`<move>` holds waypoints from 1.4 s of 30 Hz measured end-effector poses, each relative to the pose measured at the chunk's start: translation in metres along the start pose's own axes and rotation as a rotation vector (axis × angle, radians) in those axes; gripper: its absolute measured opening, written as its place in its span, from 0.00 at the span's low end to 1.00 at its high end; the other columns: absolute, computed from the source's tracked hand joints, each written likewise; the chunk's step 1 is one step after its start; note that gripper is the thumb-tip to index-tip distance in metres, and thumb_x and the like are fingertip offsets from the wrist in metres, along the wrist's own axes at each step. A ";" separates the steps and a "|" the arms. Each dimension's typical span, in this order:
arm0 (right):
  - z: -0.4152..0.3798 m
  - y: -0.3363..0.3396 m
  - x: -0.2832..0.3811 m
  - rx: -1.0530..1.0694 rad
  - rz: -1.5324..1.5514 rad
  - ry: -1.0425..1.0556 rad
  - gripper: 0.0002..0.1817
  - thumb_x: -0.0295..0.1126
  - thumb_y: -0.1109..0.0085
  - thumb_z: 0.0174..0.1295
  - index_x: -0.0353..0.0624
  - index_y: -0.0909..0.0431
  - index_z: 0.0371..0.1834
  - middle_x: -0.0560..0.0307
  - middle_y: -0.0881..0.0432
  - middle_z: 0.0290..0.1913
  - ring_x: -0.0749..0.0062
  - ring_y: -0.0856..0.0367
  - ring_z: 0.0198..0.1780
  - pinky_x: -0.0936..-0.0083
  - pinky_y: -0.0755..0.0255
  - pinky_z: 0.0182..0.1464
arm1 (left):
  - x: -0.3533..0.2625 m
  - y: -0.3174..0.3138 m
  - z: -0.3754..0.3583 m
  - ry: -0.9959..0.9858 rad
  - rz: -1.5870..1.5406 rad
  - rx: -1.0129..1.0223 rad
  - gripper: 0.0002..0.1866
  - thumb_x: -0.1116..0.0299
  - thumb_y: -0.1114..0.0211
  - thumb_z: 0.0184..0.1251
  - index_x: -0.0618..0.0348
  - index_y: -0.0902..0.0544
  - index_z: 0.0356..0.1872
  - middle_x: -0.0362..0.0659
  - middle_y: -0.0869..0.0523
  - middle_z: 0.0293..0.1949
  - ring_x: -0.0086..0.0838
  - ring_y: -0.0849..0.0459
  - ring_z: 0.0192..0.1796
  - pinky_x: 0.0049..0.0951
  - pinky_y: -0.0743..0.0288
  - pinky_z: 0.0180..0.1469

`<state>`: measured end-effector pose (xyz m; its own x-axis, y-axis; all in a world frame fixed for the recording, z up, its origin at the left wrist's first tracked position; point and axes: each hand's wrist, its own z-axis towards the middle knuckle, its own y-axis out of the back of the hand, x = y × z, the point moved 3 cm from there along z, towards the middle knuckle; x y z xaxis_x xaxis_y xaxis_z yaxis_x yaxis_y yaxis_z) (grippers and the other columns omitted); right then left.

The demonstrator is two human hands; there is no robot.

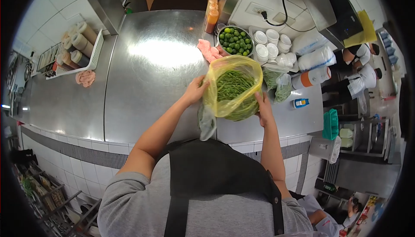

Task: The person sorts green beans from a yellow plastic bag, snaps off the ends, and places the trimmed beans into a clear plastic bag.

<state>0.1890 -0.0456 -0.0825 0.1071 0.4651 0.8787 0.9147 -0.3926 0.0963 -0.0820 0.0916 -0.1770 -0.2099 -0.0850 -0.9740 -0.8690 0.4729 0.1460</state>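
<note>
A yellow see-through plastic bag gapes wide at the top, with many thin green beans inside it. My left hand is closed on the bag's left side, its fingertips partly hidden by the plastic. On the opposite side my right hand grips the bag's wall, the thumb near the rim and the other fingers mostly hidden. A paler, clear piece of plastic hangs at the bag's lower left, by the counter's front edge. Just beyond the bag a pink cloth lies crumpled.
Behind the bag stand a metal bowl of limes and orange sauce bottles. To the right are stacked white cups, bagged greens and a paper roll. A white basket of bottles sits left. Co-workers stand at far right.
</note>
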 end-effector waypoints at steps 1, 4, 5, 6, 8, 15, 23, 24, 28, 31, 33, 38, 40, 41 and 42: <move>-0.012 -0.010 -0.001 0.027 -0.010 -0.015 0.41 0.55 0.39 0.68 0.39 0.40 0.74 0.45 0.26 0.64 0.59 0.24 0.63 0.62 0.25 0.61 | 0.004 0.006 -0.002 -0.019 0.057 -0.052 0.29 0.48 0.45 0.75 0.63 0.24 0.65 0.58 0.19 0.56 0.52 0.21 0.61 0.43 0.30 0.64; -0.029 -0.029 -0.013 0.068 -0.068 0.038 0.37 0.52 0.37 0.68 0.36 0.36 0.70 0.44 0.24 0.61 0.60 0.20 0.58 0.62 0.20 0.53 | 0.017 0.030 -0.010 -0.066 0.137 -0.116 0.28 0.49 0.45 0.76 0.60 0.24 0.65 0.60 0.19 0.53 0.54 0.21 0.58 0.45 0.29 0.61; -0.037 -0.033 -0.015 0.117 -0.115 0.019 0.37 0.50 0.37 0.68 0.35 0.36 0.69 0.44 0.25 0.61 0.60 0.20 0.57 0.63 0.20 0.53 | 0.022 0.036 -0.018 -0.065 0.274 -0.162 0.26 0.50 0.46 0.76 0.57 0.23 0.64 0.59 0.19 0.51 0.54 0.22 0.56 0.47 0.29 0.59; -0.045 -0.041 -0.012 0.169 -0.163 0.000 0.36 0.48 0.36 0.67 0.34 0.36 0.69 0.43 0.25 0.61 0.60 0.20 0.57 0.64 0.19 0.53 | 0.029 0.039 -0.030 -0.054 0.278 -0.161 0.26 0.50 0.46 0.76 0.57 0.23 0.64 0.59 0.19 0.51 0.54 0.22 0.56 0.47 0.29 0.59; -0.046 -0.041 -0.016 0.213 -0.200 -0.002 0.36 0.46 0.34 0.65 0.32 0.35 0.68 0.42 0.26 0.62 0.60 0.20 0.57 0.65 0.19 0.53 | 0.040 0.045 -0.057 -0.019 0.403 -0.234 0.25 0.51 0.47 0.77 0.56 0.23 0.64 0.59 0.19 0.50 0.52 0.23 0.56 0.45 0.30 0.60; -0.040 -0.035 0.009 0.322 -0.786 0.366 0.36 0.42 0.29 0.58 0.37 0.31 0.67 0.39 0.27 0.63 0.51 0.27 0.65 0.63 0.24 0.60 | 0.029 0.050 -0.108 0.074 0.097 -0.232 0.23 0.53 0.48 0.80 0.64 0.19 0.56 0.49 0.19 0.46 0.36 0.22 0.52 0.35 0.31 0.58; -0.043 -0.119 0.072 0.268 -0.678 0.613 0.13 0.26 0.38 0.63 0.35 0.20 0.50 0.44 0.17 0.50 0.52 0.17 0.52 0.62 0.24 0.58 | -0.107 0.055 -0.102 -0.400 0.299 -0.627 0.13 0.65 0.40 0.75 0.66 0.17 0.47 0.48 0.15 0.40 0.36 0.19 0.51 0.36 0.26 0.54; -0.024 -0.125 0.051 0.190 -0.831 0.725 0.11 0.24 0.39 0.63 0.35 0.19 0.48 0.43 0.17 0.47 0.50 0.17 0.52 0.61 0.24 0.56 | -0.113 0.050 -0.102 -0.401 0.293 -0.625 0.13 0.65 0.40 0.75 0.66 0.17 0.47 0.48 0.15 0.40 0.36 0.19 0.51 0.36 0.26 0.54; 0.003 -0.142 0.033 0.062 -1.050 0.850 0.09 0.21 0.40 0.61 0.36 0.17 0.43 0.41 0.17 0.44 0.45 0.18 0.48 0.58 0.24 0.51 | -0.119 0.029 -0.100 -0.202 -0.151 -0.254 0.08 0.76 0.33 0.69 0.67 0.16 0.46 0.44 0.12 0.39 0.20 0.16 0.31 0.21 0.23 0.35; 0.003 -0.147 0.036 0.065 -1.080 0.865 0.06 0.23 0.39 0.61 0.37 0.17 0.41 0.43 0.18 0.41 0.46 0.18 0.45 0.58 0.25 0.48 | -0.111 0.026 -0.087 -0.105 0.292 -0.107 0.10 0.76 0.30 0.63 0.64 0.12 0.45 0.48 0.10 0.43 0.25 0.11 0.38 0.27 0.17 0.43; -0.016 -0.145 0.051 0.069 -1.031 0.919 0.04 0.23 0.40 0.61 0.38 0.18 0.39 0.47 0.19 0.39 0.48 0.18 0.44 0.58 0.24 0.47 | -0.107 0.031 -0.077 -0.294 0.313 -0.228 0.10 0.77 0.29 0.61 0.63 0.12 0.43 0.47 0.10 0.42 0.28 0.11 0.42 0.29 0.18 0.46; -0.056 -0.138 0.082 0.247 -0.845 1.038 0.03 0.25 0.36 0.60 0.39 0.19 0.35 0.51 0.21 0.37 0.49 0.20 0.41 0.60 0.24 0.44 | -0.136 0.028 -0.083 -0.486 0.432 -0.098 0.09 0.77 0.27 0.56 0.60 0.10 0.39 0.45 0.10 0.39 0.33 0.13 0.43 0.32 0.19 0.48; -0.064 -0.134 0.087 0.174 -0.783 1.048 0.03 0.22 0.36 0.59 0.38 0.18 0.36 0.54 0.22 0.35 0.60 0.18 0.39 0.66 0.24 0.40 | -0.144 0.026 -0.086 -0.351 0.400 -0.058 0.09 0.77 0.26 0.57 0.62 0.10 0.39 0.44 0.10 0.38 0.31 0.13 0.40 0.30 0.19 0.46; -0.064 -0.132 0.083 0.167 -0.783 1.047 0.03 0.22 0.36 0.59 0.38 0.18 0.36 0.54 0.22 0.35 0.60 0.18 0.39 0.66 0.24 0.40 | -0.144 0.024 -0.085 -0.215 0.367 -0.024 0.08 0.76 0.26 0.58 0.63 0.10 0.39 0.43 0.09 0.36 0.28 0.13 0.37 0.28 0.18 0.44; -0.059 -0.127 0.076 0.204 -0.470 0.787 0.05 0.21 0.35 0.59 0.38 0.17 0.38 0.56 0.21 0.36 0.66 0.19 0.39 0.71 0.24 0.40 | -0.140 0.023 -0.084 -0.218 0.368 -0.020 0.08 0.76 0.26 0.58 0.63 0.10 0.39 0.43 0.09 0.36 0.28 0.13 0.37 0.28 0.18 0.44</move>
<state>0.0583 -0.0070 -0.0008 -0.5172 -0.1592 0.8409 0.8557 -0.1189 0.5037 -0.1098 0.0409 -0.0232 -0.4096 0.2748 -0.8699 -0.7629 0.4196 0.4918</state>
